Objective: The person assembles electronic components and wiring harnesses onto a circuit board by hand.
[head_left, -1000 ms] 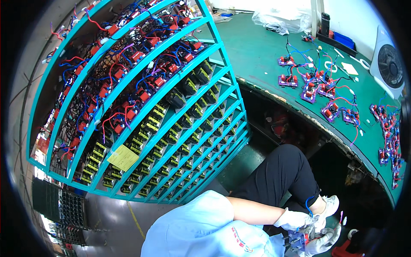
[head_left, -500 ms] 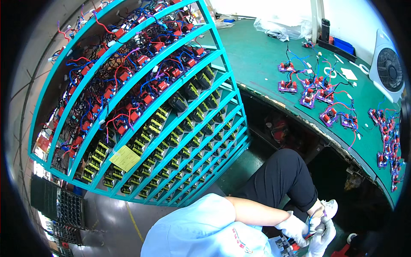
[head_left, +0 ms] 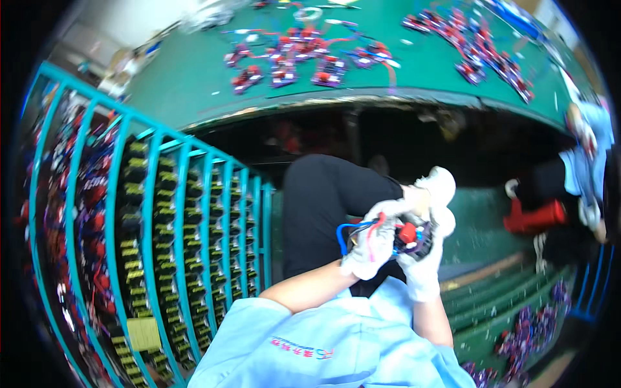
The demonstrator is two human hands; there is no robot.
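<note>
Head view: both hands in white gloves, close together over the lap, just by a white shoe (head_left: pixel 438 186). Left hand (head_left: pixel 374 244) has a narrow grip at the near-left side of a small circuit board (head_left: pixel 420 242), fingers curled around its wires. Right hand (head_left: pixel 422 268) supports the same board from below and the right, grip closed around its edge. Board sits between the two gloves, off the table; red block (head_left: pixel 407 233) on top, blue wire (head_left: pixel 341 238) looping out left. Exact finger contact hidden by gloves and blur.

Containers: teal rack (head_left: pixel 149 210) on the left, split by bars into long slots. Leftmost slots: packed with wired boards (head_left: pixel 98 223), red and blue, tangled, blurred. Slots right of those: rows of black-and-yellow blocks (head_left: pixel 134 249). Yellow paper (head_left: pixel 143 334) on the rack's front, lower part.

Green table (head_left: pixel 174 84) across the top: one cluster of boards (head_left: pixel 283 72) mid-table, second cluster (head_left: pixel 471 50) to the right, white ring (head_left: pixel 308 14) behind the first. Lower right, another green surface (head_left: pixel 475 330) carries a further pile of boards (head_left: pixel 527 336). Red stool (head_left: pixel 540 216) on the right, near a co-worker in light blue (head_left: pixel 592 116).
</note>
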